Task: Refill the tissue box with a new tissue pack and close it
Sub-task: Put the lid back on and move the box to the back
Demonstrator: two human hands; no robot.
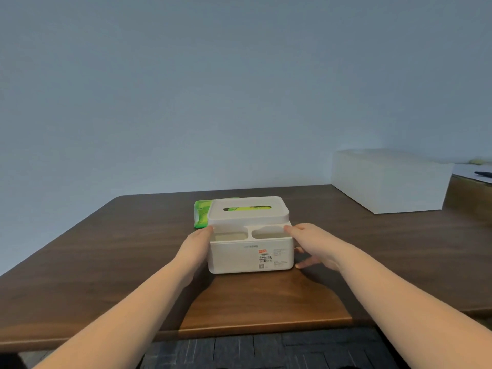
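- We see the left hand [196, 242] and right hand [310, 245] pressed against the tissue box [250, 255] sides, fingers spread.
- Its lid [249, 213] sits on top; the green tissue pack [201, 214] seems to lie behind on the tabletop [106, 249].

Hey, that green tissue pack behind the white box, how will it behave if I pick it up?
The green tissue pack looks like a soft wrapped pack, so it will probably sag or bend rather than stay stiff. Its glossy wrapper may be a little slippery. It lies flat on the table, so it is unlikely to roll or tip.

tissue box [251, 255]: white, upright mid tabletop, slotted lid [249, 212] on
tissue pack [201, 217]: green, lying far-left behind it
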